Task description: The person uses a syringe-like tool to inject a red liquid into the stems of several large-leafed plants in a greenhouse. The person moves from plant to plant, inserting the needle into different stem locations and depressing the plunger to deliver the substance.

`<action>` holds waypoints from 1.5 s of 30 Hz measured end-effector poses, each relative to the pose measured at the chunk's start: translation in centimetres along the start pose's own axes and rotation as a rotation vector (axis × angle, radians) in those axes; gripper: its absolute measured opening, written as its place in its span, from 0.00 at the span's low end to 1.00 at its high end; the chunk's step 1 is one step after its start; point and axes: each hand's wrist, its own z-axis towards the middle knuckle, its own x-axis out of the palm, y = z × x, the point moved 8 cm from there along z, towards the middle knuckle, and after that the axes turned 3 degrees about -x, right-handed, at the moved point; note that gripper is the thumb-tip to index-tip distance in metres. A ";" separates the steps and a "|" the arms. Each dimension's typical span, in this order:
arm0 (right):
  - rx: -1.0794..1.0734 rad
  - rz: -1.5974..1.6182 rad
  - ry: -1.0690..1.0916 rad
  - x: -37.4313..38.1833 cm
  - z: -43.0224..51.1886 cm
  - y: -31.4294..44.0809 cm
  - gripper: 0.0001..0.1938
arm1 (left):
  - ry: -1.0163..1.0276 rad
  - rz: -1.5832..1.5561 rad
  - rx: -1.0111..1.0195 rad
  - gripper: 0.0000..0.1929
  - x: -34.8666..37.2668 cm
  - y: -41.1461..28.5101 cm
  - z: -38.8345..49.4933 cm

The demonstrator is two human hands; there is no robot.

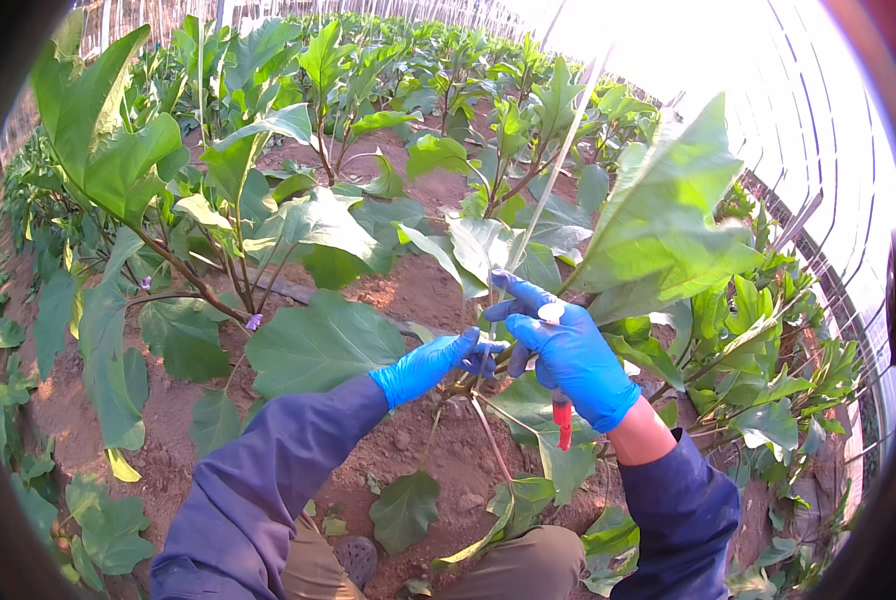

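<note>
Both my hands wear blue gloves and meet at the stems of an eggplant plant in front of me. My left hand (436, 364) reaches in from the left, its fingertips at a thin string by the stems; what lies between them is hard to make out. My right hand (568, 345) is curled around a tool with red parts (562, 421) that stick out below the palm and a white round end (551, 311) above the fingers. A pale string (560, 161) rises from near my right fingertips. A large eggplant leaf (665, 217) stands up just beyond that hand.
A broad leaf (324, 343) lies left of my left forearm. Another eggplant plant with purple flowers (253, 322) grows at the left. Rows of plants stretch ahead over brown soil (395, 289). The greenhouse's curved film wall (815, 150) runs along the right. My knees are below.
</note>
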 end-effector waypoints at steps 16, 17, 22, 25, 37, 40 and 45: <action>0.208 0.104 0.040 3.0 -3.9 -3.5 0.23 | -0.300 0.001 -0.194 0.20 -4.0 1.0 0.6; 0.253 0.104 0.026 2.7 -3.9 -4.1 0.22 | -0.287 -0.064 -0.186 0.16 -3.9 0.9 0.6; 0.388 0.291 -0.043 0.9 -2.0 -7.3 0.16 | -0.408 -0.014 -0.102 0.10 -6.0 1.7 0.7; 0.377 0.436 -0.057 1.7 -0.7 -8.6 0.11 | -0.429 -0.022 -0.003 0.09 -5.5 1.1 0.7; 0.064 0.387 0.197 5.1 0.6 -10.0 0.17 | -0.451 0.402 0.075 0.15 -14.4 3.9 0.1; 0.158 0.213 0.330 6.8 0.8 -7.1 0.33 | -0.444 0.441 0.111 0.17 -13.8 -0.4 -3.4; 0.084 0.226 0.317 7.5 1.9 -8.3 0.38 | -0.384 0.371 0.277 0.21 -11.4 -6.5 -7.1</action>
